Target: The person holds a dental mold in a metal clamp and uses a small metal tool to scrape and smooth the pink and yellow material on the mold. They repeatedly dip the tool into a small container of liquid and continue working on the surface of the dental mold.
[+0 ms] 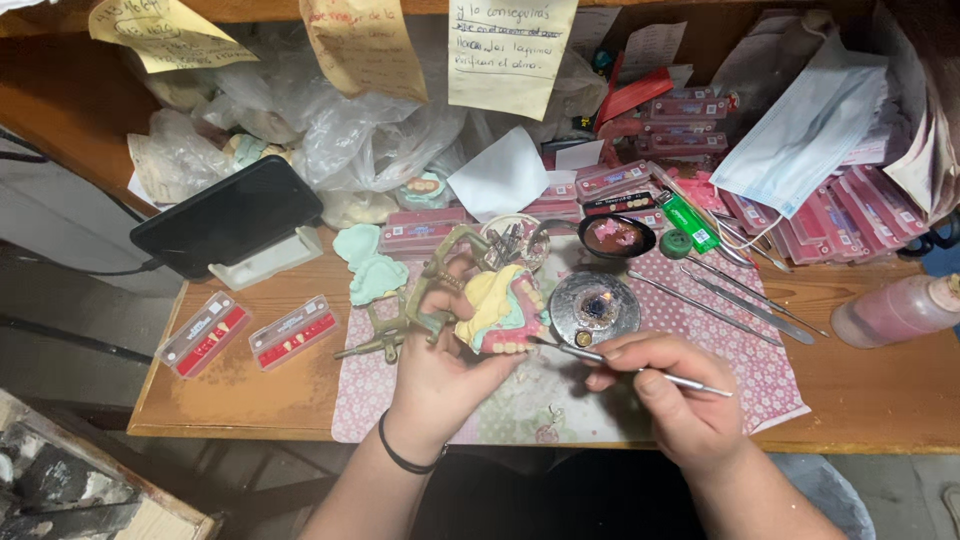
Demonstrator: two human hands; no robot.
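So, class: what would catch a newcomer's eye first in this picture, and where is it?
At the centre, the left hand holds up a yellow and pink set of false teeth on a metal frame, while the right hand points a thin metal tool at it. Behind them, a small flame burns in a round burner, and stacks of pink boxes crowd the back right.

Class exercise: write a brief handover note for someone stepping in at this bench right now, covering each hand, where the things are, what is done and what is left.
Left hand grips the denture model on its metal articulator, teeth facing the worker.
Right hand holds a slim metal instrument, tip at the model's lower edge.
Small burner sits just behind on the patterned mat.
Done: teeth set in pink wax.
Left: probably wax shaping.
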